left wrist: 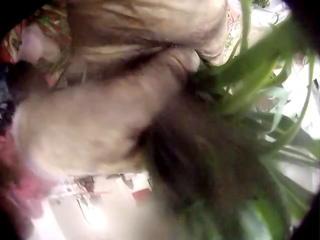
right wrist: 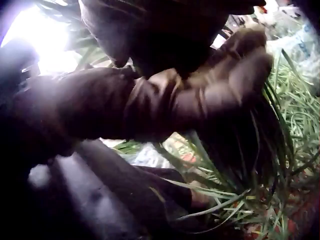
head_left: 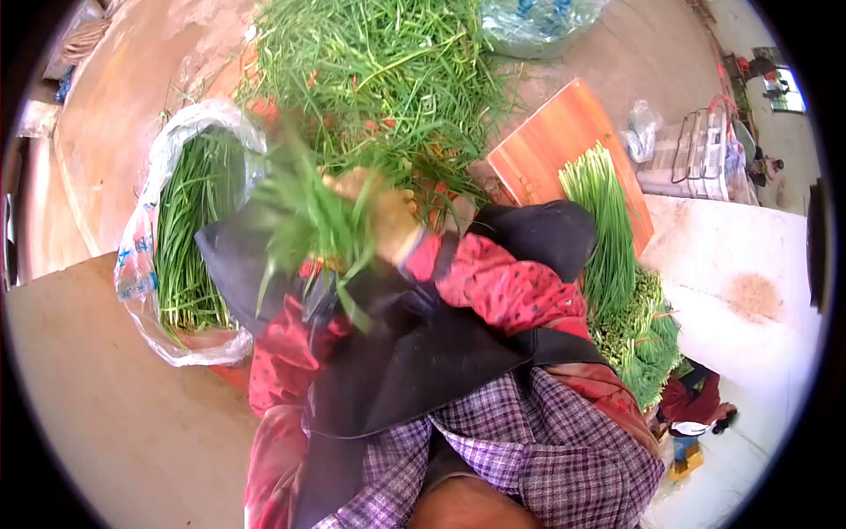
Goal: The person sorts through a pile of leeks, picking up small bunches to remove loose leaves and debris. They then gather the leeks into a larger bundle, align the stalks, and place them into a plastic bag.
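A blurred bunch of long green leaves [head_left: 313, 212] hangs over the dark apron on the lap. My left hand [left wrist: 90, 120], gloved, grips it with the thumb bent against the stems; leaves largely hide this hand in the head view. Close beside, my gloved right hand [head_left: 392, 220] meets the bunch at its right side. In the right wrist view my right hand [right wrist: 215, 90] has curled fingers around dark green leaves [right wrist: 240, 140], which hang below them. Motion blur and shadow hide the fingertips. A large loose heap of greens [head_left: 379, 70] lies just beyond both hands.
At left, a clear plastic bag [head_left: 141, 264] holds aligned greens. On the right, a neat bundle [head_left: 608, 229] lies by an orange board [head_left: 564, 132], above more bundled greens [head_left: 643, 344]. A white crate [head_left: 683, 163] stands behind. Another person [head_left: 696, 401] is at lower right.
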A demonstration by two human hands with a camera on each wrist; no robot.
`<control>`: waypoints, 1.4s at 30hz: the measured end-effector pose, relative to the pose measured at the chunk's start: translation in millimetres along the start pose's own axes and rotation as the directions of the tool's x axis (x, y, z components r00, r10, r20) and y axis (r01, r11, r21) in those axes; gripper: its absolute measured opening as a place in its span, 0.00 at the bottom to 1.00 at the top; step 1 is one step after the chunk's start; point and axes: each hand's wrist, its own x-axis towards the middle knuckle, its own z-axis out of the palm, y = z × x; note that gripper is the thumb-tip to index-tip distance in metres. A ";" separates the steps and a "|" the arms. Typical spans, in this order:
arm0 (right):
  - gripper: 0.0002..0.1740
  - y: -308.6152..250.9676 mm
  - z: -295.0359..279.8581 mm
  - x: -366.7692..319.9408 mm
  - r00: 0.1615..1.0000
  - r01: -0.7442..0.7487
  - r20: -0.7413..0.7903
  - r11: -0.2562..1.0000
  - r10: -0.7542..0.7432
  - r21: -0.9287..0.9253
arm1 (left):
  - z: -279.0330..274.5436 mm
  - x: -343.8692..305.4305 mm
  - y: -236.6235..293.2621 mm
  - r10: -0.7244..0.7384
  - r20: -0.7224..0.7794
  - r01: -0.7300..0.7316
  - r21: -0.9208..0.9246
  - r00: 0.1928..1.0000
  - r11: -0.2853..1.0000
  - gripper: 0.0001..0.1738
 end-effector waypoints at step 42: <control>0.11 88.0 -50.9 40.3 0.276 -0.947 0.732 0.045 0.623 0.319 | 21.4 -267.0 -87.3 0.218 -0.447 -0.017 0.411 0.868 0.911 0.23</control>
